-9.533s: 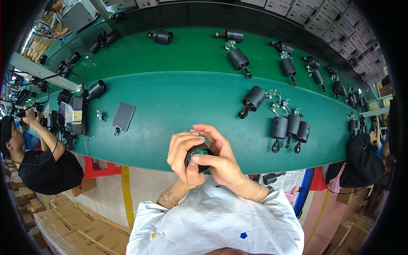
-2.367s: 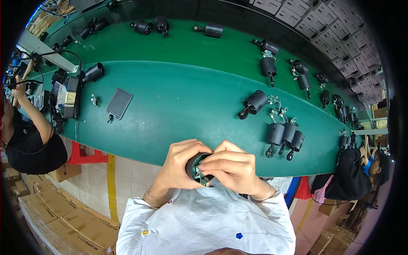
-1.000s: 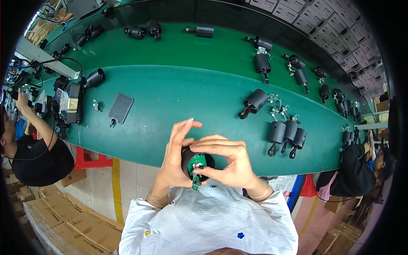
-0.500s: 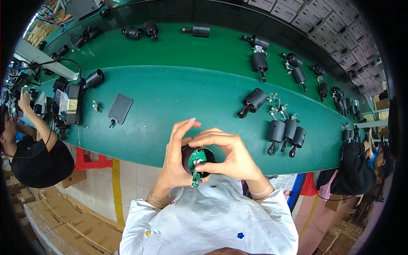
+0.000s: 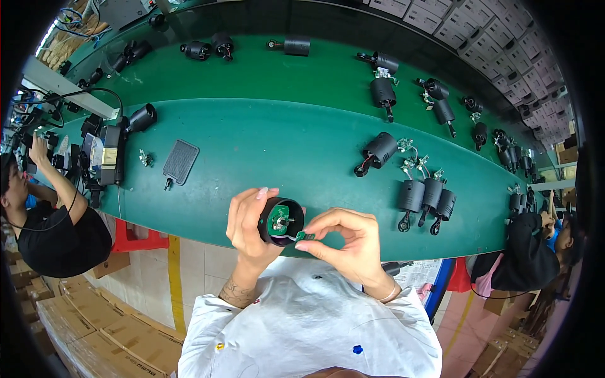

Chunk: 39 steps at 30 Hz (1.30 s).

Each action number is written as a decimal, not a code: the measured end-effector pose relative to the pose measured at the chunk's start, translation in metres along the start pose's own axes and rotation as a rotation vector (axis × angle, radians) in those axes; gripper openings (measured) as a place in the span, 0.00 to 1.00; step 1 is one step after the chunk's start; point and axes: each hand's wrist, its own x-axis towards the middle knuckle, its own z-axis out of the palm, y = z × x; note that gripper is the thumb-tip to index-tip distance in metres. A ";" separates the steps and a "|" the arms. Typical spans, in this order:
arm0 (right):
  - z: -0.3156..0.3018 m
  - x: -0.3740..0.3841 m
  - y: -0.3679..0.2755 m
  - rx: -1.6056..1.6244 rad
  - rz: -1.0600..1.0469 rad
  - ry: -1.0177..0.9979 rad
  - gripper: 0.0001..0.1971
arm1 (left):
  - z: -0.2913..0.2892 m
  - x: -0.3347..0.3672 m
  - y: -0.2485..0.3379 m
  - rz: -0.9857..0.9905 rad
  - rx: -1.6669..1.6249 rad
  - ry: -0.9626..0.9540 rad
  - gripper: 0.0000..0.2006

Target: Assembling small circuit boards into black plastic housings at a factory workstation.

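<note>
My left hand [image 5: 249, 222] is wrapped round a black cylindrical housing [image 5: 264, 222], its open end tilted toward me. Inside it sits a green circuit board [image 5: 278, 220] with a metal shaft standing out of its middle. Between the thumb and forefinger of my right hand [image 5: 350, 247] is a small green circuit board [image 5: 305, 237], held just outside the housing's rim. A pale wire seems to run from it into the housing. Both hands are over the near edge of the green bench [image 5: 239, 132].
Right of my hands lie several black housings [image 5: 411, 196] with boards wired out of them. A grey flat pad [image 5: 180, 162] and a loose small board [image 5: 145, 158] lie to the left. More housings [image 5: 296, 45] stand along the far strip. Co-workers sit at both sides.
My right hand has moved off the housing's mouth and drawn the small board out to the right. My left hand has shifted left and turned the housing, baring the board inside.
</note>
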 end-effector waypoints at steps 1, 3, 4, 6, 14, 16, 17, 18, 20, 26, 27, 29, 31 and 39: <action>0.001 0.000 0.001 0.019 -0.050 0.053 0.10 | 0.000 0.000 0.000 0.017 0.003 0.004 0.31; 0.007 0.002 0.000 -0.034 -0.150 0.106 0.11 | -0.001 0.002 0.002 0.007 -0.005 -0.018 0.31; 0.010 0.003 -0.001 -0.087 -0.249 0.159 0.11 | -0.001 0.002 0.005 -0.004 -0.014 -0.040 0.31; 0.014 0.005 -0.002 -0.193 -0.448 0.265 0.13 | -0.001 0.003 0.008 -0.023 -0.031 -0.084 0.30; 0.009 0.019 0.000 -0.040 -0.427 0.072 0.11 | -0.004 0.005 0.012 -0.085 -0.175 -0.051 0.29; 0.005 0.024 -0.001 0.023 -0.408 -0.065 0.11 | -0.007 0.006 0.013 -0.118 -0.247 -0.091 0.29; 0.004 0.027 -0.002 0.022 -0.408 -0.064 0.11 | -0.006 0.005 0.012 -0.117 -0.247 -0.092 0.29; 0.002 0.032 -0.004 -0.010 -0.406 -0.103 0.11 | -0.004 0.004 0.011 -0.120 -0.303 -0.074 0.28; 0.000 0.039 -0.007 -0.073 -0.400 -0.181 0.10 | 0.000 0.002 0.009 -0.126 -0.415 -0.038 0.26; 0.009 0.035 -0.008 -0.117 -0.327 -0.176 0.09 | 0.001 -0.001 0.009 -0.176 -0.492 0.002 0.22; 0.010 0.034 -0.007 -0.117 -0.327 -0.176 0.09 | 0.000 -0.001 0.008 -0.176 -0.493 0.001 0.22; 0.014 0.032 -0.004 -0.096 -0.341 -0.145 0.09 | -0.001 -0.003 0.007 -0.161 -0.482 -0.026 0.24; 0.016 0.030 -0.002 -0.076 -0.355 -0.113 0.09 | -0.002 -0.003 0.007 -0.145 -0.472 -0.054 0.27; 0.008 0.032 -0.003 -0.085 -0.298 -0.158 0.09 | -0.005 0.001 0.008 -0.136 -0.400 -0.111 0.24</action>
